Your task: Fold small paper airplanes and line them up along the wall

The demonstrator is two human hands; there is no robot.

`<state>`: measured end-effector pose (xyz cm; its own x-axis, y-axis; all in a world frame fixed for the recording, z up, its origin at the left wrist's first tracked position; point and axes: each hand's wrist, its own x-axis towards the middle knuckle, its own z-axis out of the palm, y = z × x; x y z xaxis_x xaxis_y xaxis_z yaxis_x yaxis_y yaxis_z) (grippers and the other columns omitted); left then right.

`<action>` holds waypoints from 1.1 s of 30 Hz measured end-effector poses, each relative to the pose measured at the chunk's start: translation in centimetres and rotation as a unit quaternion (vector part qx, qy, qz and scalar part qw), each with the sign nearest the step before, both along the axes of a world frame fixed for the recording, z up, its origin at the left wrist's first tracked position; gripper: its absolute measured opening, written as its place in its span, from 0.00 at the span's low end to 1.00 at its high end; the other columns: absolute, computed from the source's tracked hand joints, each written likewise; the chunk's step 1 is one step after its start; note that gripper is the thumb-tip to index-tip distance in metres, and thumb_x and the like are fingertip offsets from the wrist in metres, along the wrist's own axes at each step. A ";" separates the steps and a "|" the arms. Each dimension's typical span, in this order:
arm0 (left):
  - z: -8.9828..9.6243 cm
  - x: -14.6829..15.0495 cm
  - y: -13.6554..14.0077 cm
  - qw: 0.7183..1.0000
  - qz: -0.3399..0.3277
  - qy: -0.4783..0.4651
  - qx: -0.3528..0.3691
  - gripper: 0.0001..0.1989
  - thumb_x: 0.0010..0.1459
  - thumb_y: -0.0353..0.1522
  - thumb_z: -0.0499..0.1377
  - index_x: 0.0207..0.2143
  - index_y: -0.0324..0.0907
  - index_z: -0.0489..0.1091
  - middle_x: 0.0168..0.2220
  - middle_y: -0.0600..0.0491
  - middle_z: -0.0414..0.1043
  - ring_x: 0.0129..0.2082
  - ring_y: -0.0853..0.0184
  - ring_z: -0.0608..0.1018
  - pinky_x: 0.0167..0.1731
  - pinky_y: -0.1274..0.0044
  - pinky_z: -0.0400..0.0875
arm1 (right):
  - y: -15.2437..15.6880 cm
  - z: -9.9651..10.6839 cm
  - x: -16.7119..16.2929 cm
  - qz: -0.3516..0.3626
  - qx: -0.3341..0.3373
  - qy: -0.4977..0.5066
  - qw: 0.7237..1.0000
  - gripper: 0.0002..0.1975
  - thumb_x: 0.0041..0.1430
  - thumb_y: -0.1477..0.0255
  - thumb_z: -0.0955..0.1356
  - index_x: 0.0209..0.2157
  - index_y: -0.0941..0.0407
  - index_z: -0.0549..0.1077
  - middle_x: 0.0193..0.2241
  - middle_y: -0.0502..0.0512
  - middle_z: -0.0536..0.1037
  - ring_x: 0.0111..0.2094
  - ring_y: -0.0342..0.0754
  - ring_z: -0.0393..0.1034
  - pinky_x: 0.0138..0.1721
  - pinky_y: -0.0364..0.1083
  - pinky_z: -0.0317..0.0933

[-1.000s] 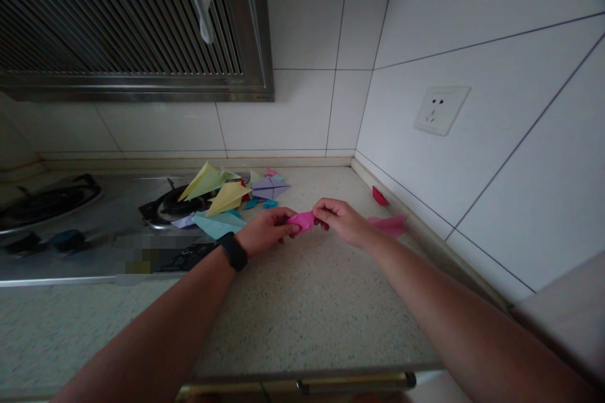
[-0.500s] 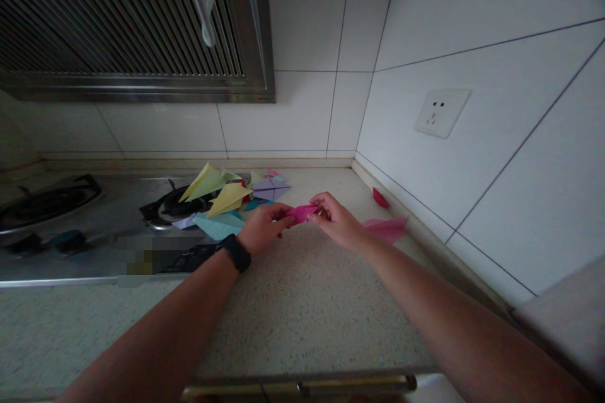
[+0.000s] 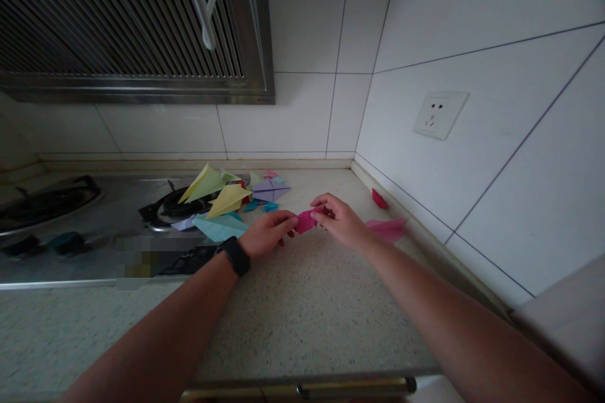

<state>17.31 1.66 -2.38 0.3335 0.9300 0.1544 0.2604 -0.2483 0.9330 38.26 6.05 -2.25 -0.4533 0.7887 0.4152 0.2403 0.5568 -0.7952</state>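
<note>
Between the back and front edges of the countertop point(image 3: 321, 308), nearer the back, you hold a small pink folded paper point(image 3: 305, 221) by its two ends. Your left hand point(image 3: 273, 230) pinches the left end between thumb and fingers, with next to no gap between them; your right hand point(image 3: 338, 220) pinches the right end just as closely, thumb on the near side. Whether the paper touches the surface beneath, you cannot tell from here.

Around your left wrist sits a black watch point(image 3: 236, 256). Just past your left hand lie small blue folded papers point(image 3: 270, 206), then a purple paper plane point(image 3: 270, 188) nearer the back edge. Further left, a yellow paper plane point(image 3: 229, 199) and a light blue paper plane point(image 3: 218, 227) reach over the stove point(image 3: 113, 214).

Beyond your right hand, along the countertop's right edge, lie a larger pink paper point(image 3: 388, 230), partly hidden by your forearm, and a red folded paper point(image 3: 379, 199) nearer the back right corner.
</note>
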 end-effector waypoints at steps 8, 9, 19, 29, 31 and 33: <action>-0.4 0.1 0.7 0.999 0.033 -0.039 -0.013 0.19 0.59 0.45 0.53 0.32 0.38 0.70 0.25 0.54 0.67 0.22 0.73 0.68 0.18 0.82 0.62 | 0.4 0.9 0.4 0.004 -0.033 0.044 0.998 0.11 0.61 0.63 0.64 0.41 0.54 0.68 0.31 0.51 0.72 0.27 0.42 0.65 0.27 0.42 0.60; -0.4 0.2 0.7 0.998 0.036 -0.048 -0.024 0.19 0.59 0.45 0.53 0.31 0.38 0.69 0.25 0.55 0.67 0.21 0.74 0.67 0.18 0.82 0.62 | 0.4 0.9 0.5 0.002 -0.030 0.042 0.999 0.11 0.61 0.63 0.64 0.41 0.54 0.69 0.32 0.52 0.73 0.28 0.42 0.65 0.28 0.42 0.61; -0.7 0.6 0.3 0.992 0.030 -0.103 -0.068 0.18 0.59 0.46 0.54 0.29 0.39 0.65 0.24 0.55 0.65 0.22 0.74 0.67 0.17 0.83 0.60 | 0.6 1.0 0.7 -0.007 -0.017 0.044 0.999 0.11 0.58 0.62 0.67 0.37 0.55 0.72 0.28 0.50 0.72 0.26 0.41 0.65 0.26 0.42 0.61; -0.2 0.3 0.2 0.990 0.048 -0.116 -0.064 0.18 0.56 0.45 0.57 0.34 0.38 0.70 0.33 0.49 0.72 0.28 0.71 0.71 0.19 0.83 0.61 | 0.6 0.6 1.1 -0.030 -0.009 0.032 0.999 0.10 0.60 0.63 0.64 0.32 0.54 0.63 0.29 0.51 0.74 0.25 0.42 0.65 0.26 0.42 0.60; -0.1 0.2 0.2 0.989 0.053 -0.122 -0.060 0.18 0.55 0.45 0.58 0.35 0.38 0.71 0.37 0.47 0.73 0.29 0.71 0.71 0.20 0.83 0.62 | 0.5 0.6 1.3 -0.043 0.027 -0.005 0.999 0.09 0.60 0.64 0.64 0.32 0.54 0.64 0.28 0.50 0.73 0.26 0.42 0.65 0.27 0.43 0.59; -0.2 0.1 0.3 0.989 0.065 -0.122 -0.052 0.18 0.55 0.45 0.59 0.36 0.38 0.72 0.39 0.46 0.74 0.30 0.71 0.72 0.21 0.82 0.63 | 0.1 0.7 1.4 -0.054 0.072 -0.051 0.995 0.07 0.60 0.65 0.65 0.33 0.54 0.67 0.27 0.50 0.72 0.26 0.42 0.64 0.28 0.43 0.58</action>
